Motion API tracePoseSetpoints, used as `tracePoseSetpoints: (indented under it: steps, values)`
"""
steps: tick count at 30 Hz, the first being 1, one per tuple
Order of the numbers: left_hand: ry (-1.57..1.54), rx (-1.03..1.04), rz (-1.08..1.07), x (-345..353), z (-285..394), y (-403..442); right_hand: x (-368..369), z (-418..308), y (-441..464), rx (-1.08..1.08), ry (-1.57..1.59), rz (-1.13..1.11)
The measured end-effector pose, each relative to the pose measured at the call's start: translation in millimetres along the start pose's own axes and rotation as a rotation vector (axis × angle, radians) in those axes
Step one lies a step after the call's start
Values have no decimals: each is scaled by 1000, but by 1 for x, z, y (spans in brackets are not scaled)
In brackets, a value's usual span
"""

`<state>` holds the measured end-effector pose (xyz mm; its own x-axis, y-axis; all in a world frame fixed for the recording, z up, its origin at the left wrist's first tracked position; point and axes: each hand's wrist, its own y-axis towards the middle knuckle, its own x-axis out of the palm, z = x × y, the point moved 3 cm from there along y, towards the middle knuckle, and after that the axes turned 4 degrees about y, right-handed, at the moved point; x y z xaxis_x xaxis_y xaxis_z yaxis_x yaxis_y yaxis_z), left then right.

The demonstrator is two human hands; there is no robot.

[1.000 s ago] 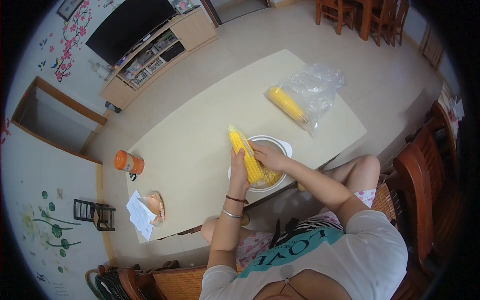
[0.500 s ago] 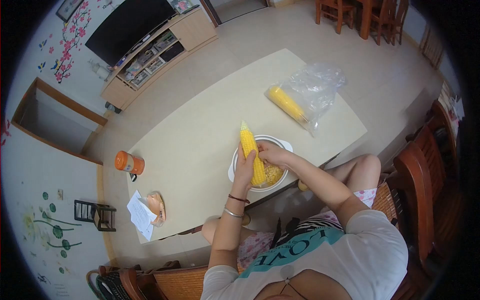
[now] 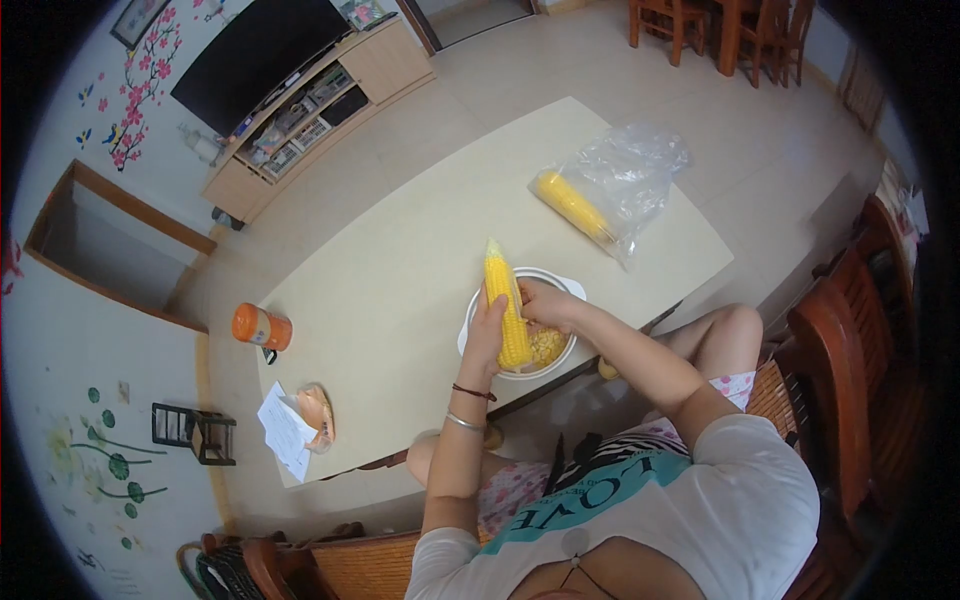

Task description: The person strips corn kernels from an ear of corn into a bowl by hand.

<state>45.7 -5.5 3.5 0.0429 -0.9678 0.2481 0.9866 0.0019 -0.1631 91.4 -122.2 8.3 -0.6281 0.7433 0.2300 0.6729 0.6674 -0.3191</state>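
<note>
My left hand [image 3: 487, 326] is wrapped round a yellow corn cob [image 3: 507, 295], which it holds tilted with the pale tip pointing away from me. A strip along the cob's right side looks bare of kernels. Against that side, my right hand [image 3: 545, 304] has its fingers curled in; whatever is between them is hidden. Both hands are over a white two-handled bowl [image 3: 545, 273] near the table's front edge. Loose corn kernels [image 3: 547, 346] lie in the bowl, partly covered by the hands and cob.
A clear plastic bag [image 3: 640, 175] with more corn [image 3: 572, 205] in it lies on the pale table [image 3: 400, 250], back right. At the left end are an orange canister [image 3: 262, 327], white paper [image 3: 286, 432] and a packaged item [image 3: 316, 415]. A wooden armchair [image 3: 835, 360] stands at right.
My right hand has shifted slightly along the cob's right side, with its fingers still curled. The cob stays in my left hand, a little more upright. The rest looks the same.
</note>
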Motion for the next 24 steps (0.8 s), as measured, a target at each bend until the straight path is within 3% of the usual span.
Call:
tracePoseSetpoints:
  steps: [6,9,16,24]
  values:
    - [-110,-70,33,-13,1,3,-1,-1,0,65,249,-73]
    - [-109,-44,22,-16,2,3,-5,6,8,87,418,-237]
    - [-135,6,57,-12,0,1,4,-5,-4,50,206,-185]
    - [82,6,90,-10,-1,2,0,11,7,-59,16,-156]
